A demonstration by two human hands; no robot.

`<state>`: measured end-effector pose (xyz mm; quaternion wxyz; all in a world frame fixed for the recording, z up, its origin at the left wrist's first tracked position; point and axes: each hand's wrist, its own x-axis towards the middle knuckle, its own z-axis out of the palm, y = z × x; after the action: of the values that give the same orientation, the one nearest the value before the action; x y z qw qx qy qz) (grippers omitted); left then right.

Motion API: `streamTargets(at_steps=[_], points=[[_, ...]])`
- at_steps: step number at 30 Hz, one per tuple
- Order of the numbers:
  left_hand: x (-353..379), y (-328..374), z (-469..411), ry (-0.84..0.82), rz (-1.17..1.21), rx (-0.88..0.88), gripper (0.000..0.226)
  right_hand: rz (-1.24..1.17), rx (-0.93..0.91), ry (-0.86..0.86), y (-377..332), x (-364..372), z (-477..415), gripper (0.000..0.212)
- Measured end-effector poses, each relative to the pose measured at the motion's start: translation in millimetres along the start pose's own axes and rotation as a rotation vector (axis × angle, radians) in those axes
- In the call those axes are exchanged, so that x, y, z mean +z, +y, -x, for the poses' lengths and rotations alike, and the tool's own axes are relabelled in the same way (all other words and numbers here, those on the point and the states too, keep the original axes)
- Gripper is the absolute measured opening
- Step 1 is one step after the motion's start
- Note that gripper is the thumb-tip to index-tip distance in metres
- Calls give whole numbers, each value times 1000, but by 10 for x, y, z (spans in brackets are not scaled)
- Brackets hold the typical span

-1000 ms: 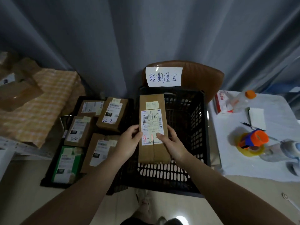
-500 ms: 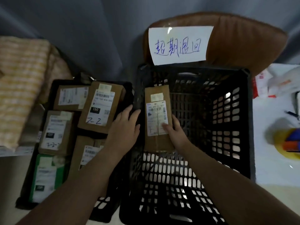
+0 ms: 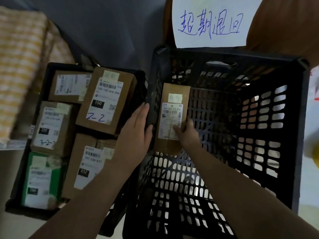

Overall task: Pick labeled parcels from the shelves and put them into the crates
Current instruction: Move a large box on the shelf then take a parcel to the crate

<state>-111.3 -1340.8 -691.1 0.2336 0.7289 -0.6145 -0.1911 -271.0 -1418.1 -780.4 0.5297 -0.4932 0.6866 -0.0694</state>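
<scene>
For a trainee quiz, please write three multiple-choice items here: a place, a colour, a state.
1. The parcel in the right hand is: A on a shelf; B inside the large crate; C on the floor.
2. The near-left parcel in the smaller crate is: A red; B green; C blue.
3. The left hand: A grips a parcel; B is a fist; C has straight fingers.
Key: B, the crate's walls surround it; B, its wrap is green; C, they lie straight, holding nothing.
</scene>
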Motion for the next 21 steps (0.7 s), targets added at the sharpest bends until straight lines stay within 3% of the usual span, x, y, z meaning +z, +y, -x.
streamTargets(at_steps=[3, 6, 8, 13, 21], points=[[5, -5, 9, 15, 24, -4, 56, -9, 114, -79, 80, 83, 32, 59], [6, 12, 21, 21, 35, 0, 56, -74, 29, 6, 67, 41, 2, 53], [16, 28, 32, 22, 43, -5, 56, -125, -21, 24, -3, -18, -78, 60], [-1, 23, 14, 11, 1, -18, 56, 129, -70, 30, -169, -61, -201, 80], [-200, 108, -9, -112, -228, 8, 59, 429, -92, 4, -391, -242, 17, 74]])
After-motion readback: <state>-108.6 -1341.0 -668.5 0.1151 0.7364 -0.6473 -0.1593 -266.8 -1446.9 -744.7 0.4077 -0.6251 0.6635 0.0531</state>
